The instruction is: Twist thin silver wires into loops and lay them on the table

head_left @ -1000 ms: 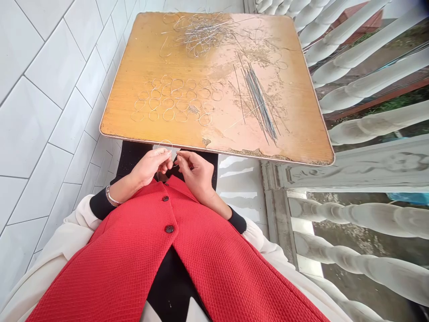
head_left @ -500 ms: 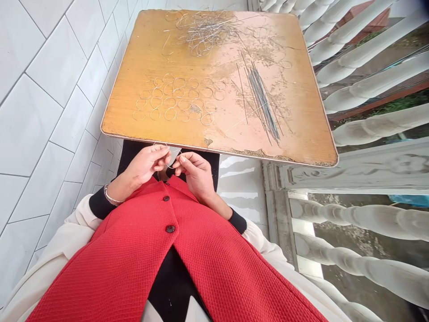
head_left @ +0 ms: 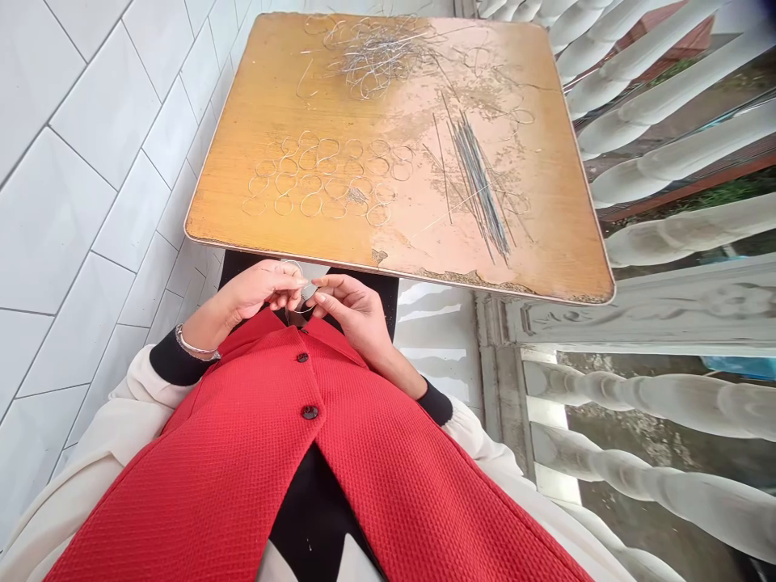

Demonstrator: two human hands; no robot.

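Between my left hand and my right hand, a thin loop of silver wire sits just below the table's near edge. Both hands pinch it at their fingertips, and the fingers partly hide it. On the worn wooden tabletop lie several neat wire rings in loose rows. A tangled heap of wire is at the far end, and a bundle of straight wire lengths lies to the right. Both hands are off the tabletop.
A white tiled wall runs along the left of the table. White balusters of a railing stand to the right. My red buttoned waistcoat fills the lower view, and my lap lies directly beneath my hands.
The wire loop has turned and dropped a little toward my lap. My fingertips have closed in around it, and the view has shifted slightly.
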